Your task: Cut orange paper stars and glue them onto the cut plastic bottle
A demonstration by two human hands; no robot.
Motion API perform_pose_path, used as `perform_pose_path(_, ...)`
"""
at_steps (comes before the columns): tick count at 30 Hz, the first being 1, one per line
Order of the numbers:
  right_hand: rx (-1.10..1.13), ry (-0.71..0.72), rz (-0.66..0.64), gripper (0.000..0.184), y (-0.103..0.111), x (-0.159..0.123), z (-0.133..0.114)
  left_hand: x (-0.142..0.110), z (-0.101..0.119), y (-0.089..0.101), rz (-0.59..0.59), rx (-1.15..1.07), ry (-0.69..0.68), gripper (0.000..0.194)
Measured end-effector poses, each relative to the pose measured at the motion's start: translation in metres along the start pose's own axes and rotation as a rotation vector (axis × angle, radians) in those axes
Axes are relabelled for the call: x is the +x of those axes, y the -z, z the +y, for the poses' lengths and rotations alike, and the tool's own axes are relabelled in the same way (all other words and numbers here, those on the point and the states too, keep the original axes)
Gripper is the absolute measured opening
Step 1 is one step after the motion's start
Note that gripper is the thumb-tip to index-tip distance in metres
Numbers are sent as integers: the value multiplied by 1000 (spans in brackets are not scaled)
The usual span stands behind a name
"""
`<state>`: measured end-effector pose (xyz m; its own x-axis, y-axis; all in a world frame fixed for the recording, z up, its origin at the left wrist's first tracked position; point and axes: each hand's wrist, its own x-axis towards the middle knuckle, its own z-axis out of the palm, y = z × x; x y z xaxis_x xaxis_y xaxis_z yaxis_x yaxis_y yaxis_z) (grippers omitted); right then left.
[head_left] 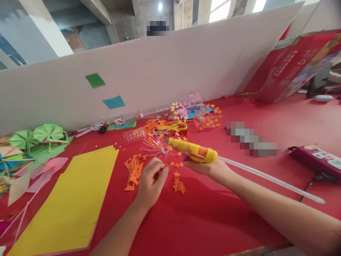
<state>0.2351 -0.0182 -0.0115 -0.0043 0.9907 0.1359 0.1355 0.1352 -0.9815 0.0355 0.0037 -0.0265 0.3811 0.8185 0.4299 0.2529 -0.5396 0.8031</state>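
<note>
My right hand [202,166] grips a yellow hot glue gun [195,150], its nozzle pointing left and a long clear glue stick [271,177] jutting from its back. With thumb and fingers pinched together, my left hand [153,181] is low over the table; a speck of orange shows at the fingertips, too small to make out. Just beyond the nozzle lies a clear plastic bottle piece cut into splayed strips [154,146], with orange stars on some strips. Loose orange paper stars [179,184] lie between my hands. Orange paper scraps [134,171] are beside my left hand.
Yellow paper sheets [71,192] and green folded paper shapes [49,133] cover the left side. Behind are star-covered plastic pieces [207,119], yellow-handled scissors [177,126] and a clear bottle [134,135]. A purple device [317,160] with a cord sits right, a red box [295,67] behind.
</note>
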Motion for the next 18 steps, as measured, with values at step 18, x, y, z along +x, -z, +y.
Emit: perform_pose_path(18,-66,37,-57,24,-7,-13,-10,2,1,2,97,-134,146,24)
